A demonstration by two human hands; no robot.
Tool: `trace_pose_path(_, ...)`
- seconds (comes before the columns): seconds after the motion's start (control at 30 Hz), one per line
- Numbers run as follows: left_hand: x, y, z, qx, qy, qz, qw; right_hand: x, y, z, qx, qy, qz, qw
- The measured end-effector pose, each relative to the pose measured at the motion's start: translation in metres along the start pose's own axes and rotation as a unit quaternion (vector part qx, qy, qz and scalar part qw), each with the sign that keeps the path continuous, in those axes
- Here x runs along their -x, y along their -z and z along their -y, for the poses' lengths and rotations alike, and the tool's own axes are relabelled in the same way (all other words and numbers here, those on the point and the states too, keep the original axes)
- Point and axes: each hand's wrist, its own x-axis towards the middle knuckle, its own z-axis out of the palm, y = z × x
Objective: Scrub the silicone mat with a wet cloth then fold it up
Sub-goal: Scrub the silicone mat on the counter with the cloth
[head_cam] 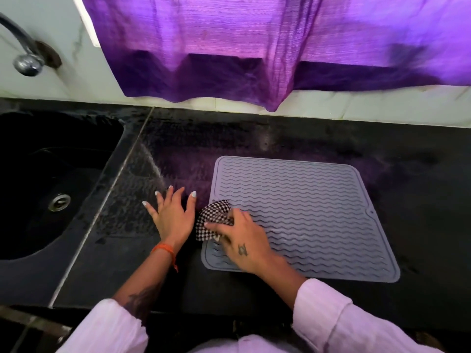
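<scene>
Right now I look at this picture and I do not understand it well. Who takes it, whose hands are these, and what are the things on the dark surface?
There is no machine here. A person wears a camera on the head, so this one picture looks forward and down at their own two hands. The left hand lies flat, fingers spread, on the black countertop, just beside the mat. The right hand grips a bunched checkered cloth and presses it on the near left part of the grey silicone mat, which lies flat and unfolded. On the left are a dark sink and a metal tap. A purple curtain hangs behind.
</scene>
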Motion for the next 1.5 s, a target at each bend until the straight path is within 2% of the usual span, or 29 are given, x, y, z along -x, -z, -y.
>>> trace_pose_path(0.1, 0.002, -0.001, 0.002, -0.011, 0.0, -0.004, 1.0, -0.019, 0.006, -0.008, 0.02, -0.017, -0.072, 0.997)
trace_pose_path(0.17, 0.001, -0.002, -0.002, -0.021, -0.013, -0.004, 1.0, -0.025, 0.001, -0.013, 0.08, -0.016, -0.045, 0.996)
trace_pose_path(0.23, 0.0, -0.004, -0.007, -0.032, -0.036, -0.007, 0.999, -0.028, -0.005, -0.02, 0.093, -0.014, -0.022, 0.995)
trace_pose_path(0.37, -0.001, -0.009, -0.012, -0.054, -0.077, -0.013, 0.995, -0.045, 0.004, -0.03, 0.008, -0.021, 0.02, 1.0)
trace_pose_path(0.47, -0.003, -0.011, -0.015, -0.073, -0.096, -0.015, 0.993, -0.059, 0.011, -0.036, 0.004, -0.033, -0.053, 0.998)
trace_pose_path(0.6, -0.008, -0.014, -0.018, -0.111, -0.115, -0.003, 0.987, -0.061, -0.001, -0.038, 0.105, -0.03, -0.019, 0.994)
trace_pose_path(0.73, -0.015, -0.016, -0.018, -0.122, -0.114, 0.002, 0.986, -0.077, 0.003, -0.048, 0.057, -0.03, 0.02, 0.998)
trace_pose_path(0.8, -0.015, -0.017, -0.016, -0.132, -0.112, 0.006, 0.985, -0.087, 0.007, -0.05, 0.022, -0.045, -0.007, 0.999)
trace_pose_path(0.87, -0.014, -0.018, -0.014, -0.146, -0.115, 0.012, 0.983, -0.094, 0.006, -0.05, 0.043, -0.065, -0.054, 0.995)
trace_pose_path(1.0, -0.015, -0.017, -0.014, -0.153, -0.112, 0.014, 0.982, -0.098, -0.004, -0.051, 0.134, -0.055, -0.017, 0.989)
trace_pose_path(1.1, -0.019, -0.015, -0.015, -0.16, -0.112, 0.024, 0.98, -0.111, 0.005, -0.054, 0.093, -0.052, 0.029, 0.994)
trace_pose_path(1.17, -0.019, -0.015, -0.016, -0.159, -0.111, 0.03, 0.98, -0.121, 0.013, -0.054, 0.049, -0.077, 0.016, 0.996)
trace_pose_path(1.27, -0.018, -0.017, -0.015, -0.154, -0.115, 0.035, 0.981, -0.122, 0.011, -0.052, 0.091, -0.104, -0.03, 0.99)
trace_pose_path(1.37, -0.018, -0.019, -0.013, -0.156, -0.116, 0.04, 0.98, -0.118, 0.002, -0.055, 0.147, -0.08, 0.003, 0.986)
trace_pose_path(1.5, -0.018, -0.019, -0.013, -0.163, -0.121, 0.04, 0.978, -0.132, 0.011, -0.058, 0.107, -0.088, 0.032, 0.99)
